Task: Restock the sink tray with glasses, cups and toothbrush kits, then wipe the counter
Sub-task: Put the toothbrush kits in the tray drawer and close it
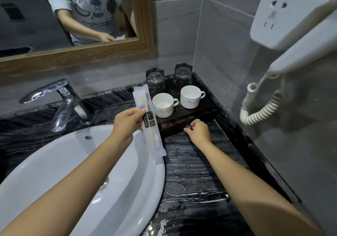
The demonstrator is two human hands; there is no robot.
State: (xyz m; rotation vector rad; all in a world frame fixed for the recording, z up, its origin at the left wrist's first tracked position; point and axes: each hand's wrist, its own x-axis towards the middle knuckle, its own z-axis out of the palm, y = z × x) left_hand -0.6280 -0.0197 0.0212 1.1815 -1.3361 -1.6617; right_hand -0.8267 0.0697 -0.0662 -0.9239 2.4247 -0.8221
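A dark tray box sits in the counter's back right corner. On it stand two upturned clear glasses at the back and two white cups in front. My left hand holds wrapped toothbrush kits upright over the basin's edge, just left of the tray. My right hand pinches the small knob on the tray's front drawer.
A white basin with a chrome tap fills the left. Black marble counter runs to the front. A wall hairdryer with coiled cord hangs at right. A wood-framed mirror is behind.
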